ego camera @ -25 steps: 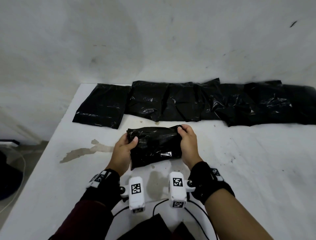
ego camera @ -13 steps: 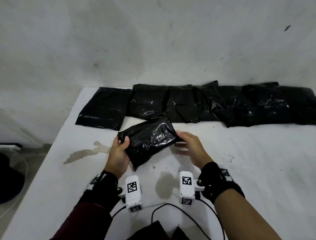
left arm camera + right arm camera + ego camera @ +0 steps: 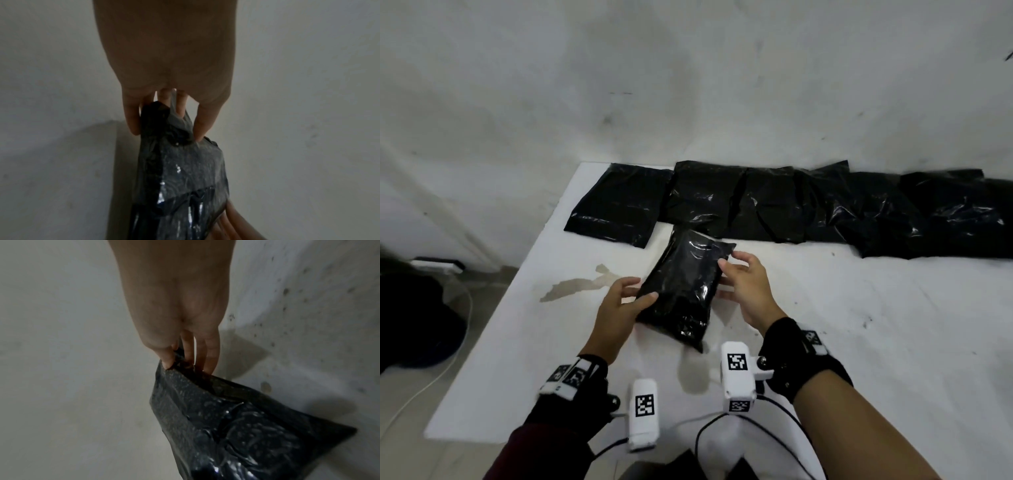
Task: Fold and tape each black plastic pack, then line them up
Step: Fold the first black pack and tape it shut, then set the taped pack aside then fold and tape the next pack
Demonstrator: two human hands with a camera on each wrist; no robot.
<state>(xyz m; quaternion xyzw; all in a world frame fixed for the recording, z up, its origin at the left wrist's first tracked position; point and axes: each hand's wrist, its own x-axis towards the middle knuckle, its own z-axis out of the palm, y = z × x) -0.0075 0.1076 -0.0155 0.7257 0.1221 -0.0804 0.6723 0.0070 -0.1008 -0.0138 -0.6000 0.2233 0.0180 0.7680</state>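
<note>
Pack underside hidden in both hands' grip

I can read no words or numbers; only black-and-white square code markers on the white wrist camera housings, lower centre.

table: white top, dark specks on right half | stain: brownish smear near left edge | wall: white, scuffed, directly behind table | white cable: on floor left of table | dark heap: on floor at left, can't tell what
</note>
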